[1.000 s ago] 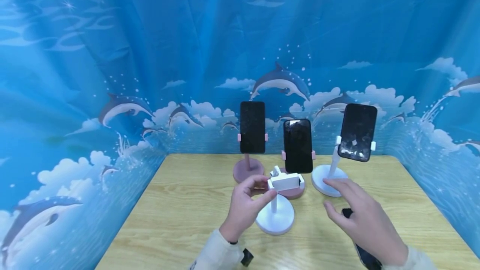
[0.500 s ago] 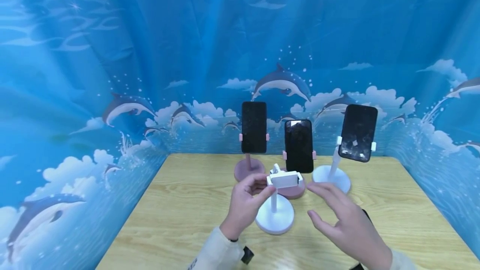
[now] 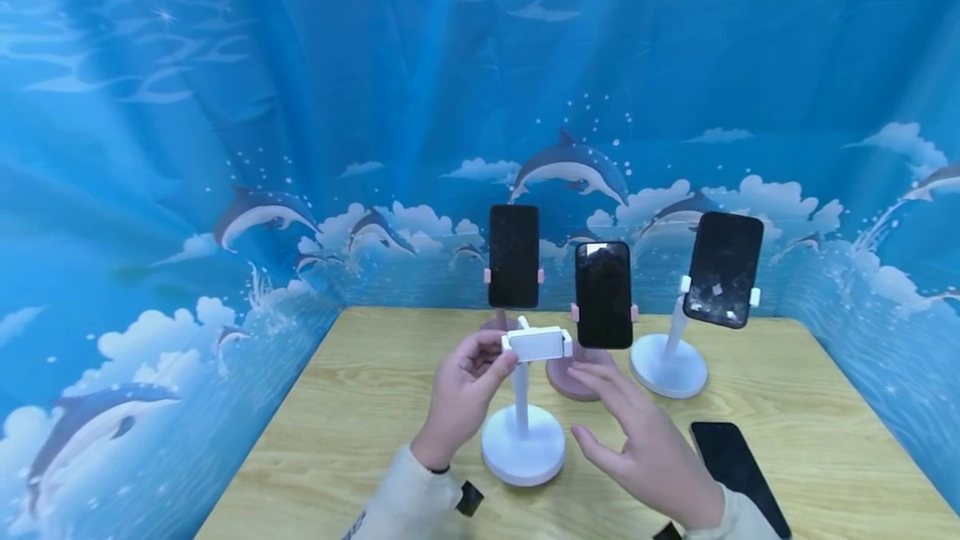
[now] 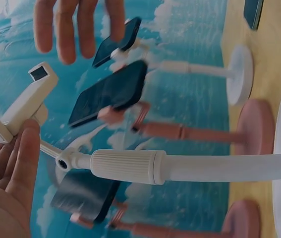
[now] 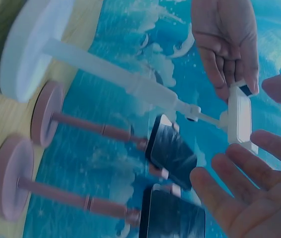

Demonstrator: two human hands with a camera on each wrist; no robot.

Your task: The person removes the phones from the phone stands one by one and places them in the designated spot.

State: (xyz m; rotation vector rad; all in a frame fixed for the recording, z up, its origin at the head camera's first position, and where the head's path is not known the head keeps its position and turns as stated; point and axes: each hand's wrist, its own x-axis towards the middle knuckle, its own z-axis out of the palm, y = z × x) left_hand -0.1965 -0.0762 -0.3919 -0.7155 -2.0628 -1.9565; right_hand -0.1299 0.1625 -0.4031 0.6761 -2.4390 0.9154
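A white phone stand [image 3: 522, 452] with a round base and a clamp [image 3: 536, 344] holding no phone stands upright on the table. My left hand [image 3: 459, 394] pinches the clamp's left end between thumb and fingers; the left wrist view shows this grip on the clamp [image 4: 21, 109] from the side. To the right of the stand my right hand [image 3: 652, 448] is held with fingers spread and nothing in them. Its fingertips come close to the clamp's other end in the right wrist view, near the white clamp [image 5: 240, 116].
Behind are two pink stands, each with a black phone [image 3: 514, 257], the other phone [image 3: 603, 294] lower. A white stand [image 3: 669, 367] at the right bears a tilted phone [image 3: 724, 269]. Another phone [image 3: 738, 469] lies on the wooden table [image 3: 360, 407]. A blue dolphin-print curtain [image 3: 420, 107] surrounds it.
The white stand has shifted left and a little nearer with my left hand, and its clamp has turned slightly. My right hand has moved left from above the lying phone toward the clamp.
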